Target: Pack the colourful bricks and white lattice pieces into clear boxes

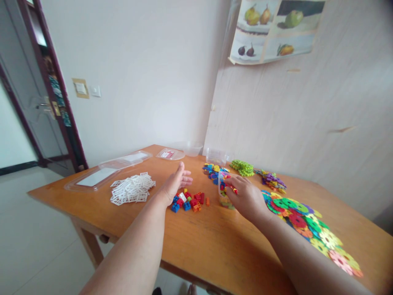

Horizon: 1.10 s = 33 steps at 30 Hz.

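My left hand (175, 184) hovers over the wooden table (215, 241), fingers stretched out and held together, just above a small pile of red, blue and orange toy bricks (188, 201). My right hand (245, 196) is curled round a small clear plastic cup (223, 192) that stands to the right of the pile and holds coloured pieces. Its fingers wrap the cup's side near the rim.
A heap of white lattice pieces (132, 189) lies to the left, beside a flat clear lid (104, 174). Clear tubs (215, 155) stand at the back. Blue (213, 170), green (242, 166) and purple (272, 179) piece piles and large coloured snowflake discs (307, 223) lie on the right.
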Tool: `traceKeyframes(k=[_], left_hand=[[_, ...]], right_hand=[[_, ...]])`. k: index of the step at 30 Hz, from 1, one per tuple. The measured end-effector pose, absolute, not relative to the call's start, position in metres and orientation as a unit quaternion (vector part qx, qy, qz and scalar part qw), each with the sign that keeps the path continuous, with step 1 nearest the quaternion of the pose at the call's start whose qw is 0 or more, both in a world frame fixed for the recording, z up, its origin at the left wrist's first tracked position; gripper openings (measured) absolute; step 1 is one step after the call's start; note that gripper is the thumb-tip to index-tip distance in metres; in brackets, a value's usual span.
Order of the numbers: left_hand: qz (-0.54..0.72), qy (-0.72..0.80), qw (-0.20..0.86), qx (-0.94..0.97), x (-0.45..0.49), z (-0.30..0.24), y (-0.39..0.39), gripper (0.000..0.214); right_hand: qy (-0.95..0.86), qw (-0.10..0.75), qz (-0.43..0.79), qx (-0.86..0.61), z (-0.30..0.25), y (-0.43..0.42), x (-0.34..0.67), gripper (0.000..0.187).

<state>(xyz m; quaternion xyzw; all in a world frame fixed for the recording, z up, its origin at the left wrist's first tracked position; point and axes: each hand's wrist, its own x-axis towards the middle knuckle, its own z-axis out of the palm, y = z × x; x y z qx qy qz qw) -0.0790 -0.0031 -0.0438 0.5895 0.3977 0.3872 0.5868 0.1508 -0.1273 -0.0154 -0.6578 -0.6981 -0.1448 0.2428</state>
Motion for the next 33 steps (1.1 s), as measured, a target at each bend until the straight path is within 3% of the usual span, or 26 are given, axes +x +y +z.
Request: traceKeyframes(k=[9, 12, 19, 23, 28, 33], left_hand=[[0.390, 0.398, 0.586, 0.588, -0.079, -0.044, -0.004, 0.095], [0.393, 0.398, 0.585, 0.588, -0.079, -0.044, -0.004, 0.097], [0.390, 0.396, 0.586, 0.590, -0.079, -0.042, -0.006, 0.097], [0.391, 0.397, 0.584, 0.590, -0.079, -0.042, -0.007, 0.098], [0.392, 0.395, 0.582, 0.593, -0.079, -0.042, -0.006, 0.098], [0.391, 0.393, 0.583, 0.594, -0.079, -0.043, -0.006, 0.097]], right_hand=[[-0.730, 0.307, -0.097, -0.603, -0.011, -0.142, 0.130, 0.023], [-0.778, 0.248, -0.059, -0.575, -0.013, -0.151, 0.109, 0.024], [-0.752, -0.002, -0.074, -0.655, -0.030, -0.149, 0.084, 0.026], [-0.745, -0.012, -0.075, -0.662, -0.030, -0.148, 0.086, 0.022], [-0.713, 0.015, -0.106, -0.693, -0.023, -0.151, 0.084, 0.029], [-0.699, -0.024, -0.109, -0.706, -0.028, -0.148, 0.081, 0.032]])
